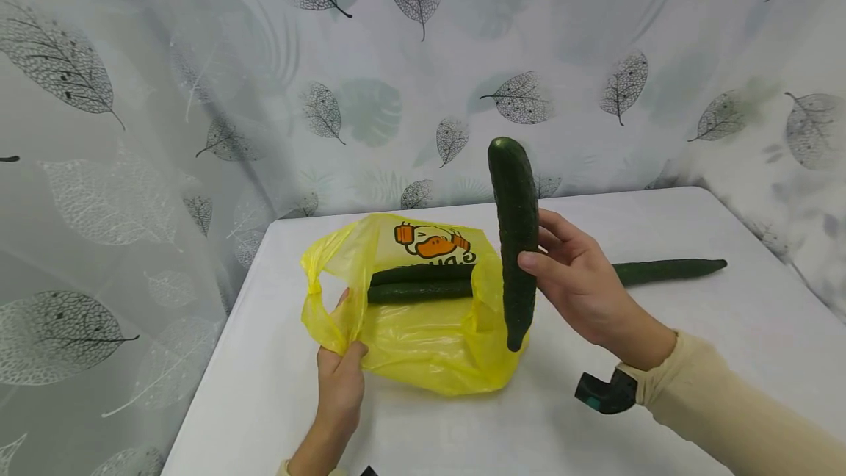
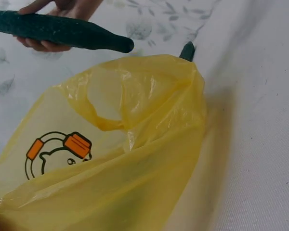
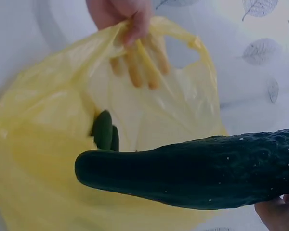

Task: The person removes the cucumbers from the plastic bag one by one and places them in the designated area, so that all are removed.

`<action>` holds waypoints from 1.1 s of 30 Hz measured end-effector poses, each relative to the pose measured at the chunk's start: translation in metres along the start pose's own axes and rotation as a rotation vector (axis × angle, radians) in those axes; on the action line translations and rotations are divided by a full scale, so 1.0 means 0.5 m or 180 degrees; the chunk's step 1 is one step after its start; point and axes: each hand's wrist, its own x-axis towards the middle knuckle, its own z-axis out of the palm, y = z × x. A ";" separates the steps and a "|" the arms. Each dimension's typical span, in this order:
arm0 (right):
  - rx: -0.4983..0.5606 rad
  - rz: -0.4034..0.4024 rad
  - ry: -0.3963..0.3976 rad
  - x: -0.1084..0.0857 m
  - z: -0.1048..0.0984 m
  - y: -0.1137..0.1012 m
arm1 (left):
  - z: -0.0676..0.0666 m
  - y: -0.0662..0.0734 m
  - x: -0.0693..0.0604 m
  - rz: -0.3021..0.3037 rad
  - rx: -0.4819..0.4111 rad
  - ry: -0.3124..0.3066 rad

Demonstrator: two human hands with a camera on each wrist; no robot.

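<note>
In my right hand [image 1: 581, 285] a dark green cucumber [image 1: 515, 233] stands nearly upright, pinched between thumb and fingers. It is in front of the right side of a yellow plastic bag [image 1: 436, 362] with a cartoon duck print. My left hand [image 1: 342, 380] grips the bag's left edge near its handle, thumb outside and fingers behind the film. Through the bag's mouth two more cucumbers [image 1: 419, 291] show, lying side by side; their right ends are hidden. The right wrist view shows the held cucumber [image 3: 192, 171] crossing before the bag.
Another cucumber [image 1: 674, 270] lies on the white table [image 1: 740, 344] to the right, partly behind my right hand. A leaf-patterned curtain [image 1: 568, 35] hangs behind the table and along its left side. A black wrist device [image 1: 606, 392] sits at my right cuff.
</note>
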 end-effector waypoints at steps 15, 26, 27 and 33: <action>-0.0857 -0.0148 -0.0061 -0.056 -0.102 0.003 | 0.002 0.001 0.001 -0.0096 0.0017 -0.0011; -0.2066 -0.0476 -0.0289 -0.082 -0.161 0.008 | 0.003 0.000 0.001 -0.0064 0.0002 0.0002; -0.2180 -0.0513 -0.0293 -0.084 -0.166 0.010 | 0.003 0.000 0.001 -0.0068 0.0012 0.0007; -0.2712 -0.0780 -0.0386 -0.096 -0.197 0.022 | 0.003 -0.002 0.002 -0.0040 0.0024 0.0028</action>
